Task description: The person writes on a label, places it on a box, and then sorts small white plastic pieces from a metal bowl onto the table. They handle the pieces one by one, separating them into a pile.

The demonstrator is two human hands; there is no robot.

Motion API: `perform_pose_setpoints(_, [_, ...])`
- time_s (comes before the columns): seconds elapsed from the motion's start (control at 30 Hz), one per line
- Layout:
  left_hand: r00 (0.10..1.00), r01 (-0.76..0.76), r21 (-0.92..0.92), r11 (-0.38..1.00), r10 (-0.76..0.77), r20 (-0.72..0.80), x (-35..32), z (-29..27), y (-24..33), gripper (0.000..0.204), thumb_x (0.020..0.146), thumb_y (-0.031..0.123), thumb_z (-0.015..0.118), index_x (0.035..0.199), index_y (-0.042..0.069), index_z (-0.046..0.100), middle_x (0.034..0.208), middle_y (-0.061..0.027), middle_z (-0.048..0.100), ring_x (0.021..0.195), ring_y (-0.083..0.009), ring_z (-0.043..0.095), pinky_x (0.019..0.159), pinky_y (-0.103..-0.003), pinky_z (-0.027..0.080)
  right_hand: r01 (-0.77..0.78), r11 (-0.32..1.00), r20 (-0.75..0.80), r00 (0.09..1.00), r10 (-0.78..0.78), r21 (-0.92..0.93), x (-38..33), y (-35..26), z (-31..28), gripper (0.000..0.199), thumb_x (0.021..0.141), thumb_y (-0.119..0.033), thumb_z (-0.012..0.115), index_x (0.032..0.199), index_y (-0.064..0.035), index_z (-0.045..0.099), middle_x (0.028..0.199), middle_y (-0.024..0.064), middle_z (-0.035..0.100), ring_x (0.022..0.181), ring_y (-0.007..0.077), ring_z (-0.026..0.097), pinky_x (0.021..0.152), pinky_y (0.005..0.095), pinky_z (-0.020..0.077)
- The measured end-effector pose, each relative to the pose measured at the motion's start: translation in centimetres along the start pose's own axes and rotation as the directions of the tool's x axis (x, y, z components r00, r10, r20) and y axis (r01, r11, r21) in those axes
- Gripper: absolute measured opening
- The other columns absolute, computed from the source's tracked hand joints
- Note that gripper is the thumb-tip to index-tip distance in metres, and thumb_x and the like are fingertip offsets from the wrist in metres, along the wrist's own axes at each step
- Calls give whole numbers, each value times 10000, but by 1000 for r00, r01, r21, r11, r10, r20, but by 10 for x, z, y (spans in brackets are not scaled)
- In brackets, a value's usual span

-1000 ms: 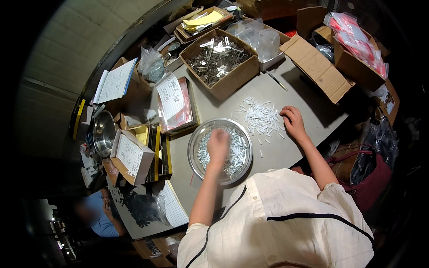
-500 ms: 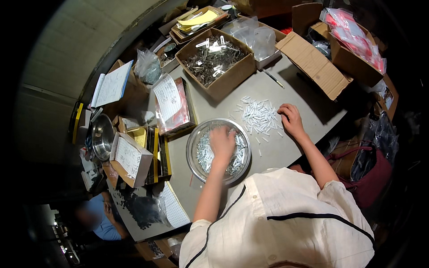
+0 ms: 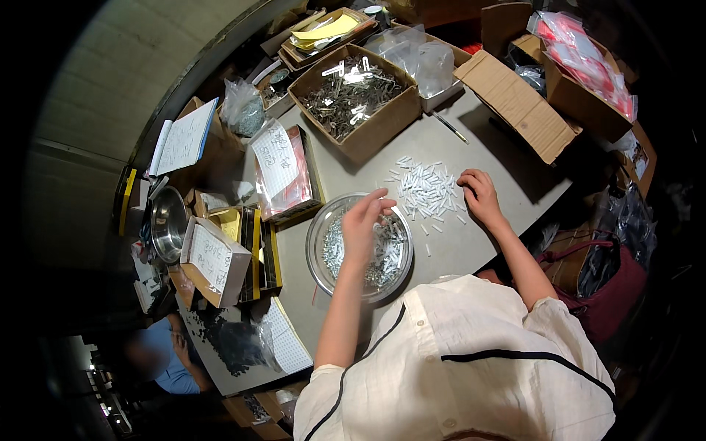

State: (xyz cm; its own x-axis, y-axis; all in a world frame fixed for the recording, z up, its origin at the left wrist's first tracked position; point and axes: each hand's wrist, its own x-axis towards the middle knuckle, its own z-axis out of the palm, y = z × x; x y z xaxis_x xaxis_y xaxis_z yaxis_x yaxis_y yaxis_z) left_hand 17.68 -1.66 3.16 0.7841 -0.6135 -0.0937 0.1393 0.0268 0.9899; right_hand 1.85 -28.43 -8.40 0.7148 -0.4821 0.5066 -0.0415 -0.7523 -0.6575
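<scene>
A round metal bowl [image 3: 315, 273] stands on the table in front of me, with many small white and silvery pieces [image 3: 388, 257] in it. Over the bowl, my left hand [image 3: 362, 226] is raised with loosely bent fingers that are apart, pointing to the upper right; no piece shows in them. To the right of the bowl lies a loose pile of small white tube-shaped pieces [image 3: 426, 191]. Beside that pile's right edge rests my right hand [image 3: 482, 198], its fingers bent and the thumb apart, tips near the nearest white pieces. I see nothing held in it.
Behind the bowl stands a cardboard box [image 3: 382, 136] of dark metal clips. A pen [image 3: 450, 128] lies near it. Boxes with paper sheets [image 3: 276, 165] crowd the left, beside another metal bowl [image 3: 169, 224]. A cardboard flap [image 3: 518, 106] juts in at right. A person [image 3: 173, 356] sits at lower left.
My left hand has lifted out of the pieces in the bowl and its fingers have swung up toward the bowl's far rim. The right hand stays in place beside the pile.
</scene>
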Motion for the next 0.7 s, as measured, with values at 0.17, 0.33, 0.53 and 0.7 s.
perform_pose_setpoints(0.17, [927,-307,855,419,337,168,-13,-37,-42,307,874,208,763,1135,53,716,1008,-110,713,951,-299,654,851,-393,522,-4,1000,-1,1000,4,6,0,-1,2,181,802,32,592,944,-43,674,1062,83,653,991,310,599,878,406,491])
perform_pose_setpoints(0.33, [927,-318,886,337,309,215,-27,-35,-56,315,875,168,739,1159,59,655,1046,-187,639,1001,-415,581,890,-494,480,-21,1000,8,1000,21,14,1,-2,0,169,807,32,589,935,-42,670,1062,84,655,986,310,597,872,408,490])
perform_pose_setpoints(0.53, [947,-269,857,440,284,151,-29,-47,-60,213,883,123,726,1085,57,713,967,-140,681,907,-349,625,846,-446,510,-10,1000,0,1000,10,13,0,0,1,182,801,37,592,942,-44,672,1066,82,653,999,308,599,888,405,489])
perform_pose_setpoints(0.7, [976,48,579,814,84,-200,-31,-57,-74,143,906,118,751,1011,20,747,915,-40,710,742,-154,631,732,-309,508,-6,1000,20,1000,7,-4,0,0,1,180,814,34,599,963,-39,670,1086,88,650,1022,308,602,900,394,493])
